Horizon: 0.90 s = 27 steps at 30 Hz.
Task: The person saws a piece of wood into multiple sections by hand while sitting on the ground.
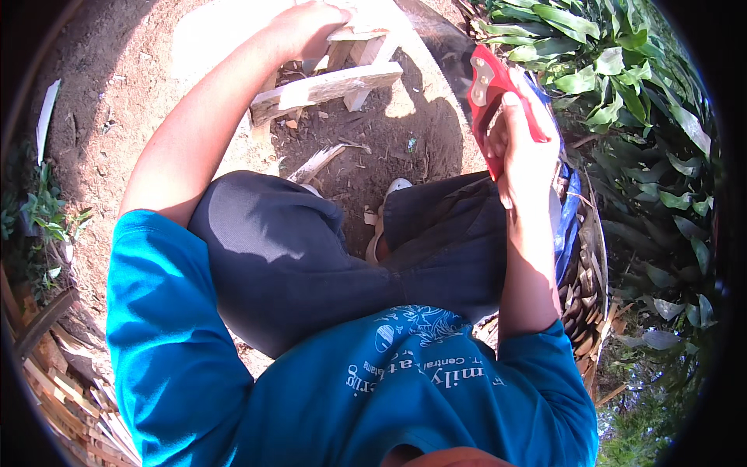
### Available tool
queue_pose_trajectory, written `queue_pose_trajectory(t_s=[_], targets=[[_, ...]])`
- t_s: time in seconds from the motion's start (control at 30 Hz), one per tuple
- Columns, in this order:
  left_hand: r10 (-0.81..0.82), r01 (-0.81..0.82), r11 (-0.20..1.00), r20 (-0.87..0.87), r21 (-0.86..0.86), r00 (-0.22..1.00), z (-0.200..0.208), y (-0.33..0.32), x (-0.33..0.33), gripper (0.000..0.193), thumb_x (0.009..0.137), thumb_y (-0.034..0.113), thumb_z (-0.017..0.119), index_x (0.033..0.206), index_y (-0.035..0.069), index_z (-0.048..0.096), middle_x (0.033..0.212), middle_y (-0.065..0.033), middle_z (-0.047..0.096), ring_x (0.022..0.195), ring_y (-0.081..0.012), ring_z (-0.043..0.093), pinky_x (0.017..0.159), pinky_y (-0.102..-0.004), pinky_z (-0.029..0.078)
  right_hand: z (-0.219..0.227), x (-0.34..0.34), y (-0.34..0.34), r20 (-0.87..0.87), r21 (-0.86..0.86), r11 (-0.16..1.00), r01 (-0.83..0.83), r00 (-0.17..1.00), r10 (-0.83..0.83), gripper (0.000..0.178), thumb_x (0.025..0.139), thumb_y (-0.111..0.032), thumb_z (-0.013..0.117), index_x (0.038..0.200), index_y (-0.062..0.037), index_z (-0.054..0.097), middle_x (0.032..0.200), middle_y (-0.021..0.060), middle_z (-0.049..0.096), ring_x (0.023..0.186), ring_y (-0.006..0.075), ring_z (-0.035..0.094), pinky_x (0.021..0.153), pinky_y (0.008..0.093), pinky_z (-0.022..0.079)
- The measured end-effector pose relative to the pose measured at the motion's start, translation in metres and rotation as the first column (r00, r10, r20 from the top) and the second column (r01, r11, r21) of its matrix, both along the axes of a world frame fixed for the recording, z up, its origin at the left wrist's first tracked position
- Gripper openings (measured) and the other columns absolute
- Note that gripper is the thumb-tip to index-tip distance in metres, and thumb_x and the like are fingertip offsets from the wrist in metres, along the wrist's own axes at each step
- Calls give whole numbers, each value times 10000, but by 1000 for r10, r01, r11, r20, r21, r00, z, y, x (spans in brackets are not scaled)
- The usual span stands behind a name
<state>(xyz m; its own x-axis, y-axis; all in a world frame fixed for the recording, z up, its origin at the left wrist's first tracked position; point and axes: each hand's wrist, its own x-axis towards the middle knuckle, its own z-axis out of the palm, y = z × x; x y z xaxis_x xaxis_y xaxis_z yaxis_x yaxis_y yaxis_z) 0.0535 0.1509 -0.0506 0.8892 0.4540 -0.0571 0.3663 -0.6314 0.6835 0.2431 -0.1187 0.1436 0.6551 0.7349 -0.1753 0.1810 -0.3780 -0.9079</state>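
A handsaw with a red handle (526, 92) is in my right hand (523, 148), whose fingers wrap round the grip. Its blade (440, 39) slants away up to the left, out past the top edge. My left hand (313, 28) reaches far forward to the top of the view. Its fingers curl at a pale piece of wood (364, 15), partly washed out by glare. Just below that hand, a low rough wooden stand (334, 87) with crossed legs rests on the dirt.
Wood scraps (317, 162) lie on the bare dirt (101, 117) by my feet. Broad-leaved plants (615, 78) crowd the right side, beside a blue sheet (568, 214) and a woven basket-like edge (587, 288). Stacked wood strips (70, 405) are at the lower left.
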Motion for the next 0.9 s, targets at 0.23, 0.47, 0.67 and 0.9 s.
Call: queue_pose_trajectory(t_s=[0.23,0.47,0.67,0.9], targets=[[-120,119,993,165,13,979,-1,17,-6,185,874,163,649,999,38,702,998,-228,706,905,-354,683,823,-438,540,17,3,6,-31,-11,999,44,999,-44,389,1033,-132,608,1383,35,602,621,-47,498,493,32,394,466,205,335],[-59,134,956,-275,263,960,30,5,10,428,750,54,715,1172,71,649,1141,-179,687,1080,-354,665,920,-426,558,-46,16,80,-195,277,956,-92,969,150,212,1015,-109,618,1156,17,713,835,27,704,701,65,608,633,203,455],[-83,112,939,-101,324,991,10,20,-2,296,671,76,725,963,45,686,977,-232,691,963,-411,681,854,-463,547,19,1,-7,-56,-17,999,45,997,-46,372,1037,-127,599,1381,12,610,638,-45,518,503,27,387,474,196,318],[-152,176,937,-100,301,983,32,4,12,241,708,60,686,945,20,673,949,-247,682,918,-426,675,835,-479,541,-32,8,37,-89,88,995,37,996,-29,358,1004,-165,681,1325,-7,666,659,-43,554,518,17,426,477,202,341]])
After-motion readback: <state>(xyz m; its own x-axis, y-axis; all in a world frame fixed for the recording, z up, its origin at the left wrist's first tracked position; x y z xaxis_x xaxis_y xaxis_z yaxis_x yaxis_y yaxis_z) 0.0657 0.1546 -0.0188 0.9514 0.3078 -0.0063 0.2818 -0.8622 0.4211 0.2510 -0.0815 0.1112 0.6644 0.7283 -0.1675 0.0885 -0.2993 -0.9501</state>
